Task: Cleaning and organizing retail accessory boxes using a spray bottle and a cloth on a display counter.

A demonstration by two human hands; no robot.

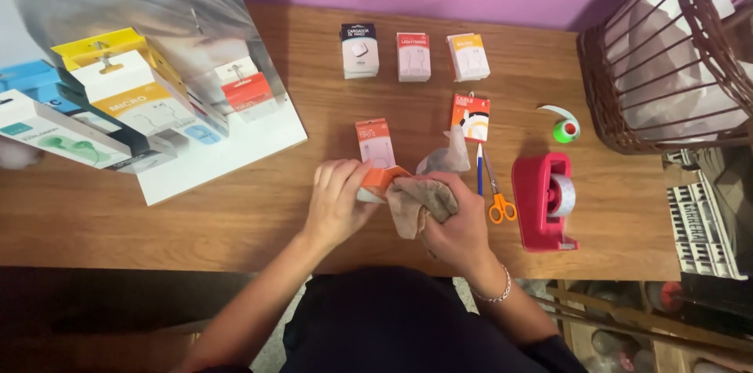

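Left hand (336, 199) closed around small orange-and-white box (380, 179), held just above wooden table (235, 216) near front edge. Right hand (457, 220) clutches crumpled beige cloth (412, 204), pressed against box. Scissors (497, 199) just right.

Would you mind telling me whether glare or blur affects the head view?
Head view: soft even light, no strong glare on the wooden table; both hands, left and right, look slightly motion-soft; the wicker basket bows near the edge.
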